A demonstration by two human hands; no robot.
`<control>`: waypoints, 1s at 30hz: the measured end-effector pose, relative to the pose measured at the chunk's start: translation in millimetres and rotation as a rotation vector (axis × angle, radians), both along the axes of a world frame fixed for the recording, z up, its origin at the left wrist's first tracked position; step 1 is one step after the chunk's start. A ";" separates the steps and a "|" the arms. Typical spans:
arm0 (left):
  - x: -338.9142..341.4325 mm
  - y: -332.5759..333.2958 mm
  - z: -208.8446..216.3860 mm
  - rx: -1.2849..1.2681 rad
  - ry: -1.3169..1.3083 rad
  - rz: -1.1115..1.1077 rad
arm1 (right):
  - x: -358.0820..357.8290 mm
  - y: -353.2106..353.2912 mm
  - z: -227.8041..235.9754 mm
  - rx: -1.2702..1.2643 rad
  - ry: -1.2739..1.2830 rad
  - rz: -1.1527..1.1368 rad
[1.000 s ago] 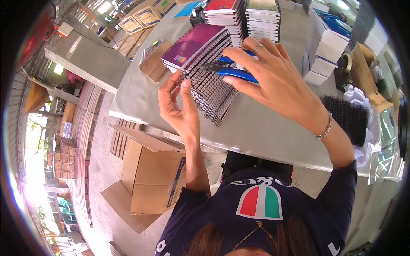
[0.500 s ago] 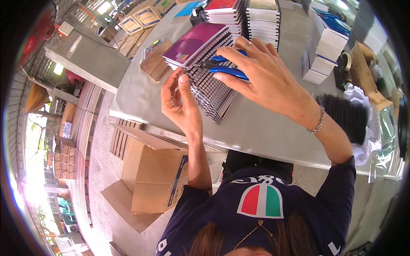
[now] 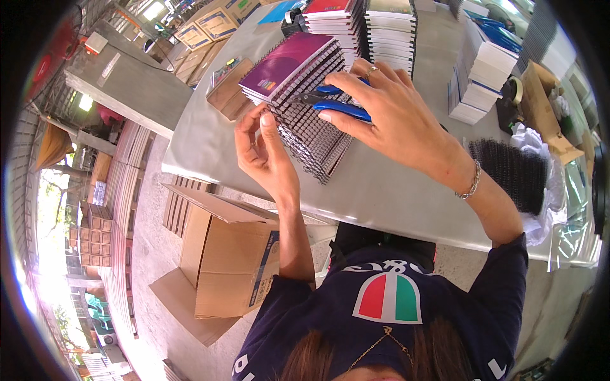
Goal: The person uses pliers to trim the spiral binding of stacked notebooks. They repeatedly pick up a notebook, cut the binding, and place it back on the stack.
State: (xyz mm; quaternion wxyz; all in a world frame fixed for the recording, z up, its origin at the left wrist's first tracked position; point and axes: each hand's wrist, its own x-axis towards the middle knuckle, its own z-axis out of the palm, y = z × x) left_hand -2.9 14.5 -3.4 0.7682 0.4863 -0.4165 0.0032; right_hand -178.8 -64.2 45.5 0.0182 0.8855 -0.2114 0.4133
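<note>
A stack of spiral notebooks [image 3: 289, 70] with a purple cover on top stands on the table, its black coil bindings facing me. At the stack's near left corner is my left hand [image 3: 267, 149], thumb and curled fingers closed on the edge of an upper notebook; the exact grip is partly hidden. My right hand [image 3: 397, 114] is wrapped round wire cutters [image 3: 343, 109] with blue handles. Their dark jaws point left and lie against the coils near the top of the stack, a short way from my left fingertips. Whether the jaws touch a wire is too small to tell.
Behind stand stacks of red-covered [image 3: 327, 9] and pale-covered [image 3: 389, 32] notebooks. Right are white book stacks [image 3: 473, 76], black coils [image 3: 508, 174] on plastic and a cardboard tray [image 3: 546, 114]. A wooden block [image 3: 229, 92] lies left; an opened carton [image 3: 232, 267] sits below the table edge.
My left hand and the top notebooks have shifted slightly left. The cutters have stayed nearly in place against the coils, still in my right hand.
</note>
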 end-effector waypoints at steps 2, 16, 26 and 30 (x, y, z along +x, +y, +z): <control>0.4 -0.2 -1.6 -0.011 -0.017 0.008 | 0.6 1.8 0.9 0.018 -0.018 0.015; -1.7 -2.0 -0.5 0.045 -0.066 0.045 | 4.4 -8.0 12.0 -0.160 0.004 0.001; -1.6 -1.9 1.2 0.032 -0.088 0.068 | 12.3 -7.4 18.0 -0.201 0.027 0.004; -6.3 -4.6 2.7 0.019 -0.116 0.099 | 15.7 -17.2 17.8 -0.269 0.022 0.036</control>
